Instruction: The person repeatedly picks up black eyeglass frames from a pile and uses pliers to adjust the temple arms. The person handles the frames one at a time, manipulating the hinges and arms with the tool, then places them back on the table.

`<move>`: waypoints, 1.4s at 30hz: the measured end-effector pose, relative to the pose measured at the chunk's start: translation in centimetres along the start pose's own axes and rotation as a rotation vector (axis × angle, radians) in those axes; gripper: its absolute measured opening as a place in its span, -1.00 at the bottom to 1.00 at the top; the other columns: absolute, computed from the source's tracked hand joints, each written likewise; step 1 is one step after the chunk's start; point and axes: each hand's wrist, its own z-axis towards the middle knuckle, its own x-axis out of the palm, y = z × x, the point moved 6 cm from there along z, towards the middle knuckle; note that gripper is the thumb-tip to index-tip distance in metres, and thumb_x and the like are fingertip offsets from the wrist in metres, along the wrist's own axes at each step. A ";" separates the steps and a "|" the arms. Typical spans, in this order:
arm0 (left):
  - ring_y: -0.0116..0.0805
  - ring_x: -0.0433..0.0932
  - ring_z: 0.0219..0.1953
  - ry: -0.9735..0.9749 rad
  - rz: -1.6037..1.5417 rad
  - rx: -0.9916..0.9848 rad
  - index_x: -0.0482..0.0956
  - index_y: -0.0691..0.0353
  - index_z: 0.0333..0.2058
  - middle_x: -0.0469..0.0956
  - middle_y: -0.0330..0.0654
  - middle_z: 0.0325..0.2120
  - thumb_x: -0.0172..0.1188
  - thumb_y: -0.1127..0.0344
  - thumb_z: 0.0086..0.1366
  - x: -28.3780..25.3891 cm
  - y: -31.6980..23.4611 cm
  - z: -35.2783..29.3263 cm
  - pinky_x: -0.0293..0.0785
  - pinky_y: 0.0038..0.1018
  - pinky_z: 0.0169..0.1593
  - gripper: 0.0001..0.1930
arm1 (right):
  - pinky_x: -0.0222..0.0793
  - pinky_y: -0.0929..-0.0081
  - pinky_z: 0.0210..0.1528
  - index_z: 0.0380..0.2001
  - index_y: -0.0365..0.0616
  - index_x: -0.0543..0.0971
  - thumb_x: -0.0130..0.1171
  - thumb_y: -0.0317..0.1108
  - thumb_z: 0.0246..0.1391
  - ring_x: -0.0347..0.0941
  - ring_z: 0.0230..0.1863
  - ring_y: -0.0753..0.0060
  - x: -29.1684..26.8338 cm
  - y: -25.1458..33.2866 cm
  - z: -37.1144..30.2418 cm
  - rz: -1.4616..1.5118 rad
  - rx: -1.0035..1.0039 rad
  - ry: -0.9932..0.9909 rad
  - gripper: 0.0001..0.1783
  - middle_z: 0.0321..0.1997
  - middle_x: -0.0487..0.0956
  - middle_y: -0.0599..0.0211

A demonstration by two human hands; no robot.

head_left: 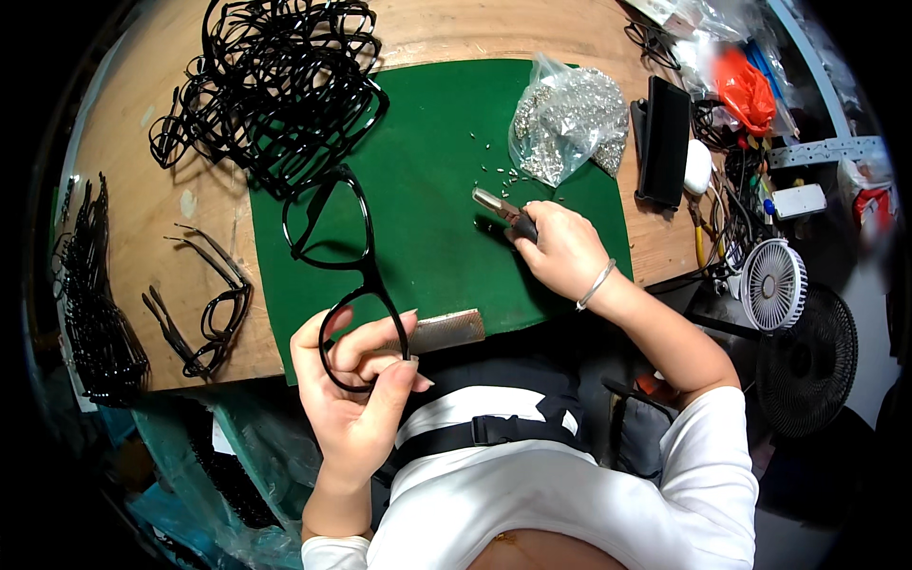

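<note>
A black eyeglass frame [367, 271] is held up over the near left part of the green mat [427, 171]. My left hand [356, 389] grips its lower rim, the fingers reaching through the opening. My right hand [562, 245] is closed around the dark handles of pliers [503, 205], whose metal jaws point left. Whether the jaws hold anything is too small to tell. Several tiny silvery metal pieces [513, 175] lie scattered just beyond the jaws. Behind them sits a clear plastic bag [551, 119] full of similar pieces.
A tangled heap of black eyeglass frames [285, 85] covers the far left. Glasses with temples [223, 318] and a stack of black temples [95, 304] lie at left. A flat metal file-like bar [448, 329] rests at the mat's near edge. A phone [662, 142] and white fan [773, 285] stand right.
</note>
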 end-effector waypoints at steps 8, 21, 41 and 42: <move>-0.45 0.47 -0.45 0.165 0.002 0.136 -0.40 0.12 0.18 0.34 0.06 -0.14 0.23 0.61 -0.13 1.5 -0.1 0.4 0.44 -0.58 -0.30 0.06 | 0.27 0.24 -0.32 -0.47 -0.27 0.39 0.11 -0.40 -0.17 0.38 -0.36 0.06 -1.5 2.4 -1.4 0.152 -0.107 -0.017 -0.82 -0.47 0.43 0.10; -0.47 0.44 -0.28 0.019 0.436 0.259 -0.27 0.26 0.14 0.34 -0.01 -0.06 0.17 0.63 -0.06 2.9 -0.2 -0.4 0.40 -0.62 -0.16 -0.11 | 0.29 0.61 -0.42 -0.47 -0.25 0.37 0.14 -0.44 -0.06 0.34 -0.48 0.60 -1.5 8.9 -5.9 0.927 -0.169 0.047 -0.84 -0.50 0.41 0.33; -0.29 0.41 -0.08 0.212 0.022 -0.049 -0.37 0.31 0.13 0.30 0.16 -0.05 0.10 0.65 0.00 2.2 -2.0 -0.1 0.41 -0.55 -0.10 -0.13 | 0.31 0.46 -0.24 -0.28 -0.28 0.37 -0.01 -0.21 0.06 0.42 -0.31 0.31 -3.2 8.6 -7.5 0.741 -0.221 0.713 -0.68 -0.39 0.46 0.14; -0.29 0.42 -0.09 0.213 0.037 -0.047 -0.37 0.31 0.13 0.30 0.16 -0.06 0.10 0.65 0.00 2.2 -2.2 0.1 0.41 -0.55 -0.11 -0.13 | 0.32 0.38 -0.24 -0.30 -0.29 0.37 -0.05 -0.15 0.08 0.42 -0.32 0.16 -2.9 9.0 -7.7 0.725 -0.223 0.802 -0.65 -0.40 0.46 0.10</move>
